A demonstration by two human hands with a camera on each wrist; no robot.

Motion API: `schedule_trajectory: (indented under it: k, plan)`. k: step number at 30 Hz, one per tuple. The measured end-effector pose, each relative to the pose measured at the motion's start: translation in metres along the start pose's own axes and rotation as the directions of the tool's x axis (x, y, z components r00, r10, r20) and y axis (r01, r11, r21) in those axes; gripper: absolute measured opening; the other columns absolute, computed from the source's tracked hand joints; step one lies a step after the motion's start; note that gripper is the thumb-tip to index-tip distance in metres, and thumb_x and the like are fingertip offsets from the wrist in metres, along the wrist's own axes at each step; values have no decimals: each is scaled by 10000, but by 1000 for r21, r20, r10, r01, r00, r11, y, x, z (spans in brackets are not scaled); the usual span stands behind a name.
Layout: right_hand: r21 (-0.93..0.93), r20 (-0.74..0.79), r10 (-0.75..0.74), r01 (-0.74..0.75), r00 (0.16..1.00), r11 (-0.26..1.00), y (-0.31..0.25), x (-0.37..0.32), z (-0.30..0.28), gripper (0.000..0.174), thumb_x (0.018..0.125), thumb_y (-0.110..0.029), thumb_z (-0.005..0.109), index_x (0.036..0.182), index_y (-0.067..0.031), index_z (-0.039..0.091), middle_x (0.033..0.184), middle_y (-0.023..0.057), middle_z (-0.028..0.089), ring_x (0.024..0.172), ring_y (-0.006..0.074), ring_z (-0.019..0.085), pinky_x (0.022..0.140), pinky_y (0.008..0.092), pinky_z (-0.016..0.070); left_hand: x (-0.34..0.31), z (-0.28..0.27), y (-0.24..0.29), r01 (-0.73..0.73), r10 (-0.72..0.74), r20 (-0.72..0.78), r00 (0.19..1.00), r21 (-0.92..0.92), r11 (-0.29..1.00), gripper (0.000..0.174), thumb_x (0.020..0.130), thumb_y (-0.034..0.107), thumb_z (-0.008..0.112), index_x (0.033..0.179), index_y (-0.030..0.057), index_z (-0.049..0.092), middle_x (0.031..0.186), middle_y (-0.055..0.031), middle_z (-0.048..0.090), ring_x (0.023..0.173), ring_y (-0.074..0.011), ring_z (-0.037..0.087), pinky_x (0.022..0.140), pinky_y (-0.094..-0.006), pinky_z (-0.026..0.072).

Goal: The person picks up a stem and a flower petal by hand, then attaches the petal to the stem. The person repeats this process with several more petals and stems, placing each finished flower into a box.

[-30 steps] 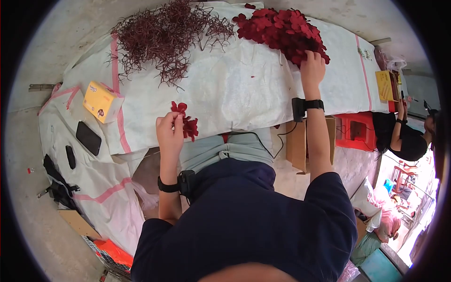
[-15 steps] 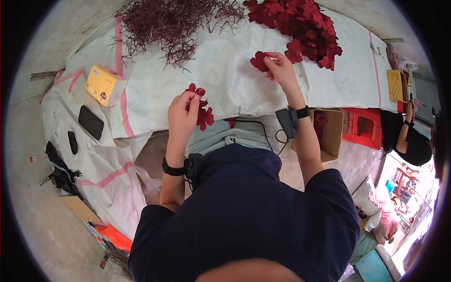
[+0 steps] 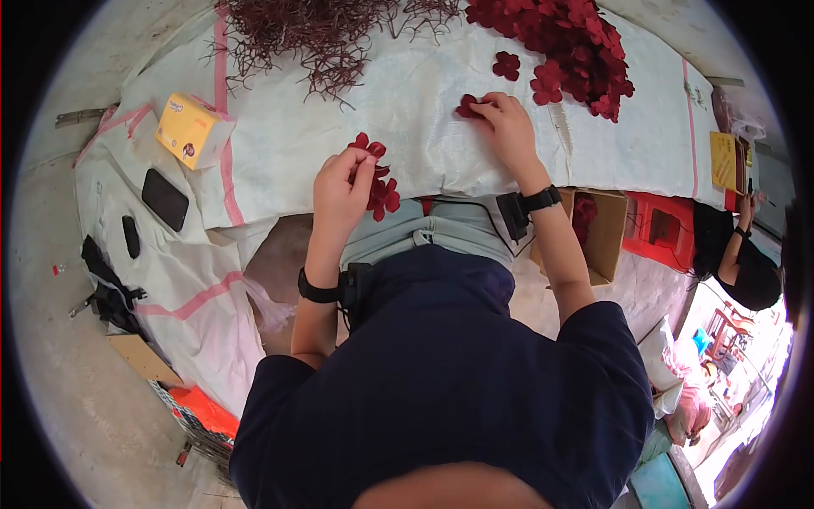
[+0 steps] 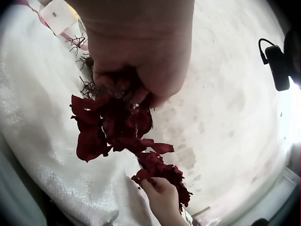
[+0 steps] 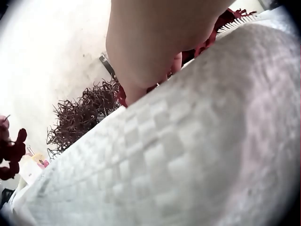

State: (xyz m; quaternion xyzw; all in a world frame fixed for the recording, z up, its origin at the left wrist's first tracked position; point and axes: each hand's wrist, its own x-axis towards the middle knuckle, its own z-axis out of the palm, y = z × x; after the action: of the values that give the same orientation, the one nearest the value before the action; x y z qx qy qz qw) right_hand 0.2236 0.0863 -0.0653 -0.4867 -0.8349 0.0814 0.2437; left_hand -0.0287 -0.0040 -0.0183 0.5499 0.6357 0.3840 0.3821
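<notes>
My left hand (image 3: 341, 191) pinches a small bunch of dark red fabric flowers (image 3: 384, 198) just over the front edge of the white woven sheet (image 3: 424, 153). Close up in the left wrist view, broad petals (image 4: 91, 141) spread below the curled fingers. With thumb and fingers, my right hand (image 3: 510, 136) pinches one red flower piece (image 3: 465, 106) low over the sheet. A single loose flower (image 3: 506, 65) lies beyond that hand, beside the large heap of red flowers (image 3: 585, 42). In the right wrist view the sheet hides most of the fingertips.
Tangled dark red stems (image 3: 297, 38) are piled at the back left. A yellow tissue pack (image 3: 193, 131) and a black phone (image 3: 164, 199) lie at the left. Below the sheet's front edge stand a cardboard box (image 3: 606, 237) and a red stool (image 3: 661, 233). Another person (image 3: 746, 267) is at the far right.
My right hand has come from the flower heap toward the middle with a flower piece. One flower now lies apart from the heap. The left hand still holds its bunch.
</notes>
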Motion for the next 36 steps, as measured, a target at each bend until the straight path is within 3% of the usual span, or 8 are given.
schedule_trajectory:
  k: [3,6,7,9,14,18,21,36]
  plan:
    - [-74,-146,-11,0,989,997,-6,6,5,224,683,-89,602,906,-93,593,849,61,537,771,214,523,652,295,433,3,1,3,9,-11,-41,999,-47,999,87,762,98,523,756,16,549,572,-73,491,535,-143,457,494,-258,370]
    - [468,-16,380,-329,925,820,-42,12,-11,151,744,-65,561,890,-39,591,776,60,564,698,150,550,597,247,442,3,2,2,8,-11,-28,1000,-93,996,85,760,96,523,753,15,548,561,-63,485,531,-143,448,494,-255,368]
    - [471,-9,383,-334,924,816,-55,13,-12,151,744,-65,561,890,-39,591,776,60,564,698,150,550,597,247,442,2,2,3,16,-18,-27,999,-90,996,85,760,96,523,753,15,548,561,-63,485,531,-143,448,494,-255,368]
    - [845,381,402,-490,833,214,-80,14,-10,125,765,-64,538,856,8,586,694,53,581,607,103,548,551,205,442,3,6,5,-16,17,1,1000,-72,997,79,759,88,517,760,14,546,565,-61,495,526,-133,454,492,-247,368]
    - [846,453,350,-519,820,122,-111,14,-3,135,791,-77,527,862,31,564,744,53,586,668,85,551,593,204,454,-1,15,13,29,-30,2,1000,-257,966,73,759,68,502,772,3,533,583,-62,524,518,-107,469,487,-227,368]
    - [828,441,342,-523,830,202,-121,10,-2,131,791,-84,527,855,26,558,745,44,583,670,80,546,601,205,455,-2,13,14,44,-24,126,992,-163,986,86,815,46,457,840,-20,505,693,1,529,613,-25,455,530,-155,368]
    - [852,475,332,-520,815,58,-126,7,-4,122,795,-86,520,842,22,551,746,39,582,667,79,544,597,207,455,-2,18,15,54,-39,63,997,-253,966,73,778,52,479,794,-12,511,618,-34,530,542,-53,456,489,-195,367]
    - [869,458,395,-495,797,-11,-131,8,0,103,779,-86,523,749,10,502,679,25,562,600,37,505,529,181,423,-3,15,21,77,-55,90,994,-263,962,51,794,13,440,800,-8,486,671,29,499,574,4,409,488,-143,322]
